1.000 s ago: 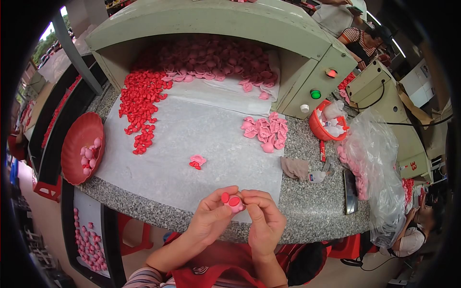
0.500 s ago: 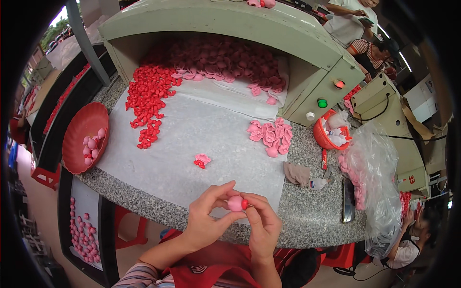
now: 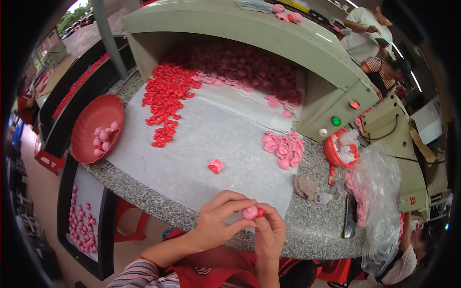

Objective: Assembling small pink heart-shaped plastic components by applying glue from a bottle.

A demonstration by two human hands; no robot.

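Observation:
In front of me, over the sheet's near edge, my left hand (image 3: 217,222) pinches a small round pink molded piece (image 3: 248,212). My right hand (image 3: 270,234) grips the small red piece (image 3: 260,212) at its right side; the two pieces touch. Fingers partly cover how they join. Beyond my hands, a loose pink piece (image 3: 219,163) lies against a red one (image 3: 212,169) on the white sheet (image 3: 187,168). A heap of red pieces (image 3: 165,103) spreads at the left, and a cluster of pink pieces (image 3: 286,148) lies at the right.
A pale green hooded machine (image 3: 230,21) covers a large pink heap (image 3: 240,67). At the left stands a scalloped red bowl (image 3: 82,129) with pink pieces. To the right are a red basket (image 3: 331,152), a cloth (image 3: 305,186), a dark phone-like slab (image 3: 350,217) and clear plastic (image 3: 377,187). People are beyond.
The view has shifted, so the bench sits farther right in the picture. Between my fingers the pink piece has turned, now showing a round marking. The loose pair on the sheet stays put.

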